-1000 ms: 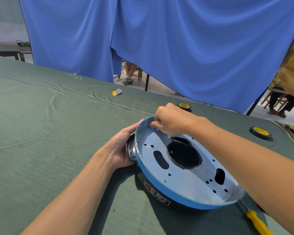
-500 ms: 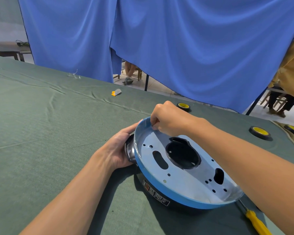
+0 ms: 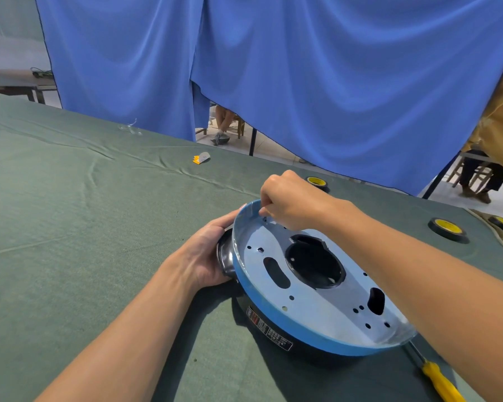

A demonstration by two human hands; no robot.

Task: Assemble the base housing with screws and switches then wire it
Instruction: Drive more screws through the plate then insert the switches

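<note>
Sitting tilted on the green-clothed desk [image 3: 70, 227], the base housing [image 3: 311, 309] is resting on its dark underside, blue rim up and punched plate showing. It is looking like rigid sheet metal: stiff, probably fairly heavy, with a smooth painted rim that may be slippery. It is best taken by the rim or the dark body, not through the cut-outs.

The left hand [image 3: 206, 256] is steadying it, fingers [image 3: 231, 216] wrapping the dark bulge at its left edge. The right hand [image 3: 291, 198] is working at the far inner rim, tips pinched tight by a small hole. I cannot tell if a screw is in them.

A yellow-handled screwdriver [image 3: 440, 382] is lying just beside the near right edge, with tape rolls [image 3: 447, 227] sitting farther off.
</note>
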